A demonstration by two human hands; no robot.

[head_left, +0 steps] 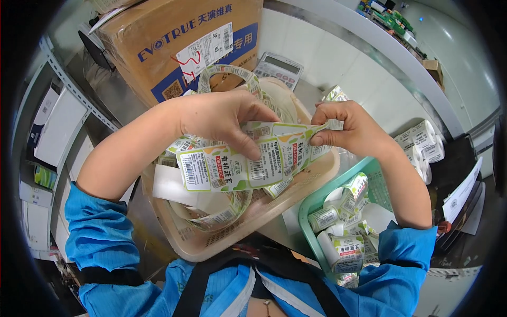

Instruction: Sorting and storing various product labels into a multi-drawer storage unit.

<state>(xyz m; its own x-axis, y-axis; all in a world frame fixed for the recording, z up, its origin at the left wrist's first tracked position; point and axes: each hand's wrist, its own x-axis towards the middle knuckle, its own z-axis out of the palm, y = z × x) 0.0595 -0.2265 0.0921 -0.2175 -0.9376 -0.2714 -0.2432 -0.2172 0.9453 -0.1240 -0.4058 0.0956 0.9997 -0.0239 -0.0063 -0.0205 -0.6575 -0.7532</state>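
A strip of green-and-white printed labels [211, 168] stretches between my two hands above a beige plastic basket [208, 247]. My left hand [232, 119] has it pinched between thumb and fingers near its middle. The strip's folded right end is pinched by my right hand [338, 124], thumb against bent fingers. In the basket under the strip lie loosely coiled label rolls, among them one with a wide white backing [171, 185]. A large loop of label strip [227, 71] rises behind my left hand.
A green basket [309, 224] with several small label rolls [348, 251] stands at the right, close to my body. Behind are a large cardboard box [153, 39] and a grey calculator [278, 70]. White label rolls [422, 140] lie at the far right, by a black tray holding papers [460, 187].
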